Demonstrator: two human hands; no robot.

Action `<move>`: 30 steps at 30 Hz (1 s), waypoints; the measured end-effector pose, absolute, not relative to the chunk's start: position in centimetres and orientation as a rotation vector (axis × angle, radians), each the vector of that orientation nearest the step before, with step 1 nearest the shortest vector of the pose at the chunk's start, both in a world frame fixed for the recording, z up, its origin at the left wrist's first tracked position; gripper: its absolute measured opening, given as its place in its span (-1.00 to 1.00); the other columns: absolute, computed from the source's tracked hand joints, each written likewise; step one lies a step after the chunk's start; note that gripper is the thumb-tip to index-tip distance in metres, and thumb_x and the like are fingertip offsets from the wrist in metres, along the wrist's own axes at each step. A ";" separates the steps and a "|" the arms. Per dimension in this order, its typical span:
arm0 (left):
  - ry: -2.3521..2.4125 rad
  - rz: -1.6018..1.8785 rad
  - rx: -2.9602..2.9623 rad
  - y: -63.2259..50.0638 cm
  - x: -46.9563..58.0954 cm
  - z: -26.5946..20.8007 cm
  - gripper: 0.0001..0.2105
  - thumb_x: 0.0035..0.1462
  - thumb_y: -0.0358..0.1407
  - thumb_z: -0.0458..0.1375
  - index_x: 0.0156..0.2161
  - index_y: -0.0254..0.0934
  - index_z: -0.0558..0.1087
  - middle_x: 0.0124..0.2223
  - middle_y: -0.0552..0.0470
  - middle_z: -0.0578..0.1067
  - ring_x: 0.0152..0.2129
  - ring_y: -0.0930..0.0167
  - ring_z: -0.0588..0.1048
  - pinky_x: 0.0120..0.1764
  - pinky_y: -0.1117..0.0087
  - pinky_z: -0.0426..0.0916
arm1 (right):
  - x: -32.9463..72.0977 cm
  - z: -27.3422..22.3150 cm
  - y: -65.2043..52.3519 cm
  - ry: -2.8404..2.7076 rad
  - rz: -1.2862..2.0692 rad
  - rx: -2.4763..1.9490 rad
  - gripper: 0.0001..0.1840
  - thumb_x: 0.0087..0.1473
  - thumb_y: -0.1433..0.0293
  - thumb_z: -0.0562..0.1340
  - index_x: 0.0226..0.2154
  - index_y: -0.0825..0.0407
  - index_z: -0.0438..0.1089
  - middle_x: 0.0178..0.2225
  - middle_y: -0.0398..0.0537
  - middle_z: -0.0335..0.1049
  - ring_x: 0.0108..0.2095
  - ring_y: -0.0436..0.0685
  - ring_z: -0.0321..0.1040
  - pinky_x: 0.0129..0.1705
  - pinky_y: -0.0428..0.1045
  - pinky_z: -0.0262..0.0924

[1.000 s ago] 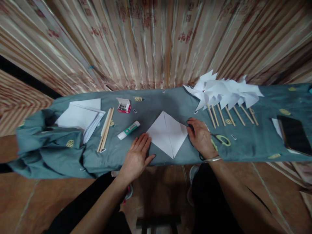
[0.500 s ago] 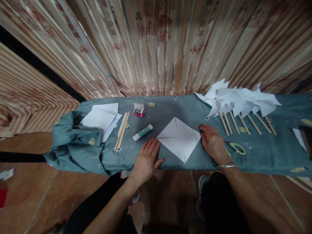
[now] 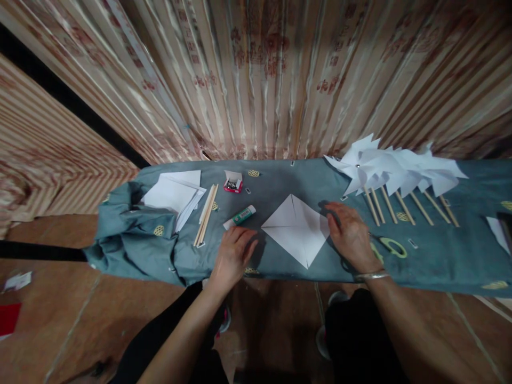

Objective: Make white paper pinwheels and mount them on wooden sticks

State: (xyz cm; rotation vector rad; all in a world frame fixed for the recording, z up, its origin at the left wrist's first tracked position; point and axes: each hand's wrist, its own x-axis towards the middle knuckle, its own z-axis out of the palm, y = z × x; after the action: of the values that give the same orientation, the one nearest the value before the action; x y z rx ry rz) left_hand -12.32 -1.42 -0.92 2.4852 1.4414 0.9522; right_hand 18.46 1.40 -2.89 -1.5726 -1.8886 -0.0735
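Observation:
A white square of paper (image 3: 295,230) lies with its corners pointing up, down, left and right, and slits run in from its corners. My right hand (image 3: 352,234) rests over the paper's right corner, fingers loosely spread and holding nothing. Just left of the paper, my left hand (image 3: 233,252) hovers at the near end of a glue stick (image 3: 244,215), its fingers a little bent and apart. Whether it touches the glue stick cannot be made out. Partly behind my right wrist are scissors with green handles (image 3: 394,247).
Finished paper pinwheels (image 3: 400,168) on wooden sticks lie at the right. Towards the left are loose wooden sticks (image 3: 207,216), a small red box (image 3: 233,183) of metal pins and a stack of white paper (image 3: 172,193). A blue-green cloth (image 3: 276,178) covers the narrow table; a curtain hangs behind.
My left hand has left the paper's left edge and shifted left to the glue stick's near end. My right hand stays by the right corner. The view has shifted slightly.

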 end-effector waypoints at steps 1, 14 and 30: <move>1.476 0.956 2.465 -1.1 -12.9 -0.8 -0.82 0.29 -0.31 0.07 -0.13 -0.30 0.50 -0.24 -0.08 0.56 -0.24 0.28 0.51 -0.18 0.25 0.43 | 18.2 -2.9 1.4 -1.897 -0.063 -1.559 -0.68 0.22 0.41 0.05 -0.06 0.09 0.42 -0.04 0.19 0.50 0.00 0.31 0.41 0.09 0.23 0.27; 1.784 1.064 2.236 0.4 -18.9 -0.1 -0.83 0.23 -0.28 0.10 -0.26 -0.24 0.55 -0.29 -0.02 0.59 -0.30 0.32 0.54 -0.17 0.29 0.42 | 16.7 -3.6 1.6 -1.931 0.017 -1.543 -0.66 0.22 0.40 0.04 -0.07 0.09 0.44 -0.04 0.18 0.51 -0.01 0.30 0.42 0.09 0.24 0.28; 1.612 1.059 2.338 0.9 -14.1 -0.9 -0.84 0.23 -0.32 0.15 -0.11 -0.22 0.52 -0.19 -0.05 0.55 -0.20 0.30 0.51 -0.13 0.24 0.44 | 16.6 -4.2 1.4 -1.969 0.101 -1.488 -0.69 0.24 0.36 0.05 -0.09 0.08 0.44 -0.04 0.18 0.50 -0.02 0.29 0.42 0.08 0.24 0.32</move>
State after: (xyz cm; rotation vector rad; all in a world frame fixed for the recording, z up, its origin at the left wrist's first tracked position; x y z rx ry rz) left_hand -14.09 0.90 -0.89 2.3379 1.6115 1.0585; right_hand 16.60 1.40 -4.18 -1.4882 -1.9687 0.1014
